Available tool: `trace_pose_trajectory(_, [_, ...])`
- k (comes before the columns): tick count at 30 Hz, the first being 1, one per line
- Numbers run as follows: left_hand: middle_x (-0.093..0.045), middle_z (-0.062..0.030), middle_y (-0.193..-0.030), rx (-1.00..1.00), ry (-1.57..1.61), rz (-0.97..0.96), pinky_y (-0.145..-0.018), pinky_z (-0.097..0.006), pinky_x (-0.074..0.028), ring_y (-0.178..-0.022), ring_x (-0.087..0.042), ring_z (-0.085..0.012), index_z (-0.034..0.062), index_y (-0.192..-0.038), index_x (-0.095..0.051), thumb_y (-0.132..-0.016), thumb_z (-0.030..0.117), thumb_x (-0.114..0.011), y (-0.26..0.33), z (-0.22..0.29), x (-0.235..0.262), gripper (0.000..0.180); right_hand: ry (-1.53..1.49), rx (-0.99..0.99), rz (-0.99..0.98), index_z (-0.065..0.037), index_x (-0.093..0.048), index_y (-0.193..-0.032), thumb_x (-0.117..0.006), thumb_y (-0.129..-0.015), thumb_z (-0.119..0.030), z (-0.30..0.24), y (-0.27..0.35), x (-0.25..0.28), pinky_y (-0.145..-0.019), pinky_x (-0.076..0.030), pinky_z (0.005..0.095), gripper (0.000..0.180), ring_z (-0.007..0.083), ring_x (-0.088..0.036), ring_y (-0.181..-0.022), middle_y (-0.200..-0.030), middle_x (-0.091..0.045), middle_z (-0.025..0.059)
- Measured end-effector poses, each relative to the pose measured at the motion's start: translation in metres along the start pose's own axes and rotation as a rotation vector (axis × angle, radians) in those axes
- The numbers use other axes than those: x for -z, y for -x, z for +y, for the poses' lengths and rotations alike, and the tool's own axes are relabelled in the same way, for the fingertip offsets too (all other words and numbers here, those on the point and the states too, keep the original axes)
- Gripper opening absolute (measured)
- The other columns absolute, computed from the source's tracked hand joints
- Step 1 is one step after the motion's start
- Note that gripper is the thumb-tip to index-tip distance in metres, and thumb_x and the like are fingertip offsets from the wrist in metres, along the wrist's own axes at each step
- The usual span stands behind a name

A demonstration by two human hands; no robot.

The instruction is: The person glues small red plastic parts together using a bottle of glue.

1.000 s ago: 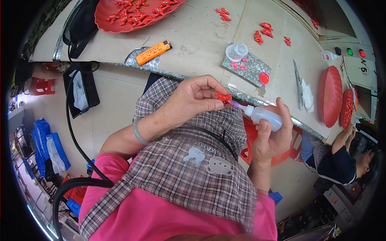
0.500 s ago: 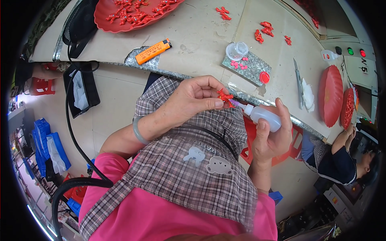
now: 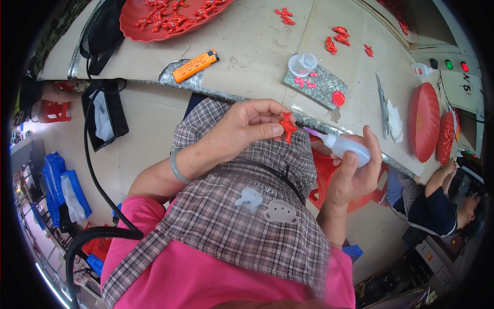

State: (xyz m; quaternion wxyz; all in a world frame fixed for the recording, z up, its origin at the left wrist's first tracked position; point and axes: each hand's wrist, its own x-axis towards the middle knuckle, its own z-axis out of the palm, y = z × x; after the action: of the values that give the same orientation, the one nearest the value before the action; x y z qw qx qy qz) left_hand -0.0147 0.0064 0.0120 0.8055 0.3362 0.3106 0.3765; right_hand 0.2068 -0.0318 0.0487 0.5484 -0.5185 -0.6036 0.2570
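Between the thumb and fingers of my left hand (image 3: 254,123) is a small glossy red figurine (image 3: 288,128), held upright above my lap near the table edge. My right hand (image 3: 355,172) grips a translucent squeeze bottle (image 3: 350,150) with a thin purple needle tip (image 3: 312,132). That tip points at the figurine, with a small gap between them. Just beyond on the table lies a speckled stone slab (image 3: 321,86), bearing small pink pieces (image 3: 304,82), a clear round cup (image 3: 302,65) and a red cap (image 3: 338,98).
A red scalloped tray (image 3: 154,35) of similar figurines stands far left, near an orange lighter (image 3: 196,66). More red figurines (image 3: 331,45) lie at the back. To the right are a grey craft knife (image 3: 382,103), white tissue (image 3: 394,121) and another red tray (image 3: 423,123). A co-worker (image 3: 437,201) sits far right.
My right hand has drawn the bottle back to the right, so its tip has left the figurine. The figurine has turned upright in my left fingers.
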Motion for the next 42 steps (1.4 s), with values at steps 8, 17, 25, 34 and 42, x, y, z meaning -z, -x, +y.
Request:
trace_pose_trajectory(8, [-0.067, -0.0104, -0.111, -0.002, 0.005, -0.023, -0.087, -0.031, -0.054, -0.098, -0.065, -0.0155, -0.0019, -0.118, -0.062, -0.093, 0.011, -0.063, 0.0, -0.003, 0.003, 0.028, -0.058, -0.106, 0.057, 0.009, -0.049, -0.131, -0.059, -0.097, -0.019, 0.008, 0.0, -0.002, -0.05, -0.042, 0.0214, 0.045, 0.0123, -0.056, -0.062, -0.09, -0.065, 0.0147])
trace_pose_trajectory(17, [-0.067, -0.0106, -0.112, -0.006, 0.005, -0.034, -0.086, -0.028, -0.052, -0.1, -0.064, -0.0144, -0.0011, -0.12, -0.062, -0.094, 0.012, -0.063, 0.0, -0.007, 0.007, 0.03, -0.166, -0.224, 0.075, 0.005, -0.052, -0.13, -0.059, -0.095, -0.008, 0.015, 0.002, 0.003, -0.053, -0.045, 0.0188, 0.039, 0.008, -0.057, -0.063, -0.093, -0.067, 0.0127])
trace_pose_trajectory(25, [-0.067, -0.0094, -0.111, 0.001, -0.01, -0.031, -0.084, -0.028, -0.052, -0.098, -0.064, -0.0138, -0.0012, -0.118, -0.062, -0.094, 0.012, -0.062, -0.002, -0.004, 0.005, 0.027, -0.136, -0.183, 0.048, 0.005, -0.053, -0.129, -0.061, -0.093, -0.009, 0.013, 0.005, 0.003, -0.052, -0.045, 0.0187, 0.039, 0.0075, -0.057, -0.061, -0.093, -0.068, 0.0133])
trace_pose_trajectory(34, [-0.066, -0.0072, -0.106, 0.002, 0.0, 0.008, -0.087, -0.028, -0.054, -0.098, -0.065, -0.0136, 0.0004, -0.114, -0.059, -0.091, 0.005, -0.066, -0.001, -0.001, 0.001, 0.025, 0.063, 0.017, -0.037, 0.006, -0.055, -0.126, -0.066, -0.091, -0.013, 0.006, 0.006, 0.003, -0.06, -0.052, 0.0267, 0.041, 0.0164, -0.065, -0.068, -0.091, -0.068, 0.0171])
trace_pose_trajectory(42, [-0.062, -0.0047, -0.11, -0.008, -0.069, 0.006, -0.091, -0.029, -0.053, -0.102, -0.063, -0.0131, 0.0013, -0.111, -0.058, -0.088, -0.001, -0.068, -0.001, -0.002, 0.001, 0.026, 0.198, 0.154, -0.077, 0.006, -0.055, -0.125, -0.069, -0.089, -0.013, 0.005, 0.007, 0.001, -0.066, -0.054, 0.0316, 0.043, 0.0243, -0.068, -0.076, -0.09, -0.068, 0.0194])
